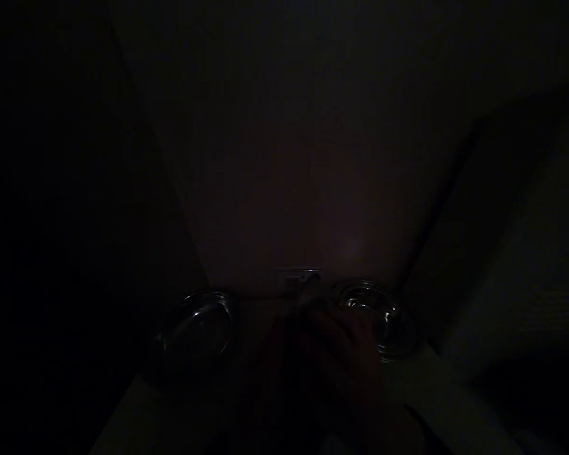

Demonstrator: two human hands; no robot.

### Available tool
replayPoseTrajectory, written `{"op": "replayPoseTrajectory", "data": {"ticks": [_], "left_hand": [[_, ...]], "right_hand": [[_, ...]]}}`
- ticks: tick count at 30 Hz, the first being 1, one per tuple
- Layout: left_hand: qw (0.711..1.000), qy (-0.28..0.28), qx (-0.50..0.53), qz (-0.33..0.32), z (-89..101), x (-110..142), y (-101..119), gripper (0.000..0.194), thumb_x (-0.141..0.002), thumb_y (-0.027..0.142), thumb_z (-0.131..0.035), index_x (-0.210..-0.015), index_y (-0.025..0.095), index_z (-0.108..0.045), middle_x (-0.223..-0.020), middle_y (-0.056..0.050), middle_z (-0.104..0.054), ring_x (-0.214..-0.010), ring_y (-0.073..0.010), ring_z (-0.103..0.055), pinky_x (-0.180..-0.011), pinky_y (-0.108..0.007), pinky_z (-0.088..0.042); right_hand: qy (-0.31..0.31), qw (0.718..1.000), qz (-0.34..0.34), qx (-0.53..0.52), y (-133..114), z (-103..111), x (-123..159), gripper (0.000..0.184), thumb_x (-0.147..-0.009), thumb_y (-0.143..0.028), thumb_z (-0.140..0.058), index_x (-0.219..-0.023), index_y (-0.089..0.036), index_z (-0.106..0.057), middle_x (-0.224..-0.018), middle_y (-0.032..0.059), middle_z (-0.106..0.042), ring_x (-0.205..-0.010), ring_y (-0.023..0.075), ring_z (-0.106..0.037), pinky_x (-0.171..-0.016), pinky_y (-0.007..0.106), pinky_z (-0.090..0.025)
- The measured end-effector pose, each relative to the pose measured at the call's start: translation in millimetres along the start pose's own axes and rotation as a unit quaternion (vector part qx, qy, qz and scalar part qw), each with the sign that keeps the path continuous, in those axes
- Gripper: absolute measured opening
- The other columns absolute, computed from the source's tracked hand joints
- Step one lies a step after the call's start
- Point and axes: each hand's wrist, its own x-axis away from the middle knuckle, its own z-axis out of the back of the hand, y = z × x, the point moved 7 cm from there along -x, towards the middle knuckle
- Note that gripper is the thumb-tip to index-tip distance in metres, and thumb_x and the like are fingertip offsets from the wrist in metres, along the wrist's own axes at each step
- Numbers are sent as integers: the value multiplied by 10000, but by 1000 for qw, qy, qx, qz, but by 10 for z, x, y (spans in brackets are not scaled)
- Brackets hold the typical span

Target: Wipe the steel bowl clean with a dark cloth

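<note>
The view is almost black. Two round shiny metal basins show faintly low in the frame, the left basin (196,332) and the right basin (384,316). Between them a dim hand (346,360), probably my right hand, reaches up toward a small glinting metal piece (306,278), perhaps a tap; its fingers are too dark to read. My left hand cannot be made out.
A pale surface (123,417) edges the basins at the front. A dim wall (313,158) rises behind them. Everything to the left is lost in darkness, and a lighter slanted surface (526,265) stands at the right.
</note>
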Motion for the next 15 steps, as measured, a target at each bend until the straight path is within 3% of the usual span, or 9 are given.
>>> {"op": "replayPoseTrajectory", "data": {"ticks": [4, 7, 13, 15], "left_hand": [[1000, -12, -12, 14, -174, -346, -7, 315, -882, 345, -522, -1126, 153, -571, -1122, -81, -589, -941, -186, -594, -794, -374, -518], [1000, -13, -18, 21, -191, -392, -13, 295, -887, 341, -514, -1113, 162, -578, -1116, -81, -592, -927, -175, -595, -787, -362, -520], [999, -6, -27, 30, -144, -400, -9, 292, -892, 339, -506, -1120, 170, -575, -1131, -86, -587, -932, -170, -592, -794, -362, -518], [999, -5, -28, 33, -144, -399, -16, 301, -891, 340, -508, -1129, 167, -570, -1133, -88, -586, -935, -172, -592, -794, -367, -518]], "right_hand": [[-47, 997, -55, -6, 199, 11, -69, 306, -864, -185, -496, -1159, -183, -576, -1163, 92, -607, -1068, 247, -499, -849, 428, -439], [-66, 995, -75, -11, 228, -4, -86, 307, -867, -161, -490, -1163, -162, -574, -1156, 95, -613, -1041, 234, -516, -836, 408, -452], [-4, 999, 22, 24, -110, -4, -31, 242, -875, -179, -502, -1080, -148, -626, -1065, 75, -668, -1000, 239, -538, -891, 450, -401], [-6, 1000, 19, 22, -90, 1, -38, 234, -874, -181, -509, -1071, -153, -631, -1069, 74, -668, -1007, 237, -537, -882, 439, -407]]}}
